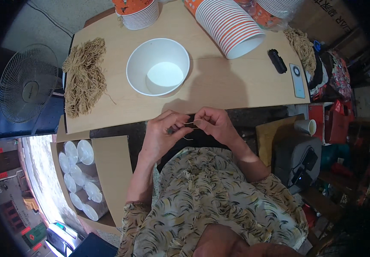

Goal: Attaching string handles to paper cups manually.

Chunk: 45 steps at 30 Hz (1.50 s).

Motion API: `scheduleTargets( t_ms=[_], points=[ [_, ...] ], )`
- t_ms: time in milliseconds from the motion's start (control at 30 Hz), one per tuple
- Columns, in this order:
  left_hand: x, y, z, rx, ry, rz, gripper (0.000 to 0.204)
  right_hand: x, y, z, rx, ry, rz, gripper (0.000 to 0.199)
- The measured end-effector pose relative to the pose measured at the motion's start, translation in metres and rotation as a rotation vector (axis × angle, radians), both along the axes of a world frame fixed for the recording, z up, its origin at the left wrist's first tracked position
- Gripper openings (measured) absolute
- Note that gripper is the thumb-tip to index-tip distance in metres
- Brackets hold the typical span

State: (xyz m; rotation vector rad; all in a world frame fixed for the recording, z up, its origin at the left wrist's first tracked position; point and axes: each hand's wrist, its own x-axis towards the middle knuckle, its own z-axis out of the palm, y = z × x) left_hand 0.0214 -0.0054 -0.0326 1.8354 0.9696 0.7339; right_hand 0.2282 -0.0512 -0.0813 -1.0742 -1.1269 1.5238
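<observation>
My left hand and my right hand meet just off the table's near edge, in front of my body. Both are closed in a pinch on a thin pale string, which spans the small gap between my fingertips. A loose end curls below the left fingers. Beyond my hands, a large white paper bucket stands upright with nothing visible inside. At the table's left side lies a heap of tan strings, with one strand straying toward the middle.
The wooden table also bears an upright stack of orange-and-white paper buckets, a stack lying tilted, a black case, a phone and more tan strings. A carton of clear plastic cups stands lower left, near a fan.
</observation>
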Motion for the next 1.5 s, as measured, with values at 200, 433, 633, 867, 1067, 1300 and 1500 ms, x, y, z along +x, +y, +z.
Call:
scheduleTargets(
  t_ms=[200,433,633,867,1067,1300,1500],
  points=[
    [-0.004,0.0,-0.006,-0.003,-0.012,0.003,0.017,-0.001,0.001,-0.006,0.034,0.001,0.006,0.01],
    [-0.012,-0.002,-0.008,-0.014,-0.013,0.004,0.009,0.0,-0.003,0.001,0.0,-0.047,0.032,0.012],
    [-0.014,-0.002,-0.002,0.042,-0.016,-0.042,0.013,0.001,-0.003,0.006,-0.012,-0.008,-0.052,0.013],
    [-0.03,0.037,0.032,0.249,0.114,0.32,0.029,0.009,0.015,0.046,0.118,-0.159,-0.166,0.005],
    [-0.032,0.034,0.0,0.497,0.213,0.159,0.025,-0.003,0.034,0.073,0.139,-0.172,-0.088,0.006],
    [-0.021,-0.003,-0.023,0.591,0.303,0.196,0.026,-0.013,0.041,0.057,0.077,-0.28,-0.024,0.011],
    [-0.022,-0.008,-0.03,0.645,0.323,0.191,0.027,-0.017,0.039,0.044,0.156,-0.425,-0.052,0.01]
  ],
)
